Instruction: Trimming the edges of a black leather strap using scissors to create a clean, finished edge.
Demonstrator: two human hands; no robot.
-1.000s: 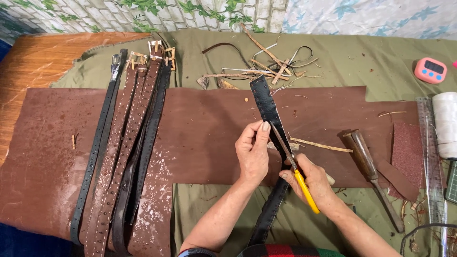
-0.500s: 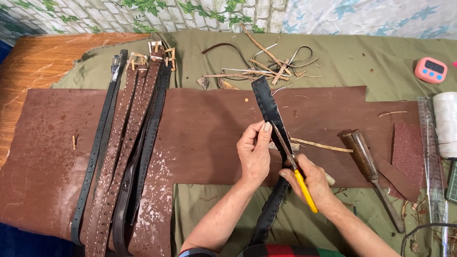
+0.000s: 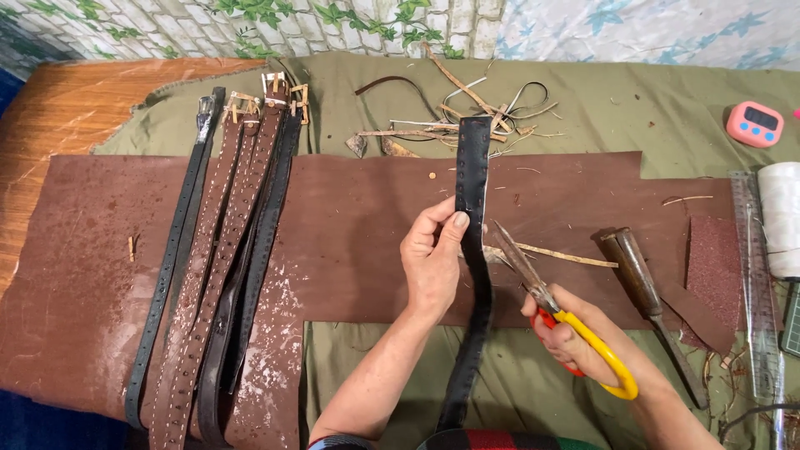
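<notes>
Black leather strap point(image 3: 473, 250): long, narrow, squared top end w/ pale stitching along the edges, slightly wavy lower down. It runs from the person's lap up over the brown leather sheet point(image 3: 358, 225), which is the landmark here.

Left hand point(image 3: 433, 267), over the sheet's middle: thumb and fingers clamped on the strap's left edge, holding it up. Right hand point(image 3: 575, 337), at the sheet's lower right edge: fingers closed thru the handles of scissors point(image 3: 554, 308), 1 pair, yellow and red grips, dark metal blades together, tips just beside the strap's right edge.

Counts: on the sheet's left part, a bundle of belts point(image 3: 225, 267), approx 5–6, brown and black, punched w/ holes, metal buckles at the far end. 1 wooden-handled chisel point(image 3: 646, 292) on the sheet's right part. 1 pink timer point(image 3: 754, 123), rounded plastic, beyond the sheet's right corner. 1 white thread spool point(image 3: 781, 218) and 1 clear ruler point(image 3: 754, 283) right of the sheet. Leather offcuts point(image 3: 450, 108), thin, curly, behind the sheet on green cloth point(image 3: 633, 100).
</notes>
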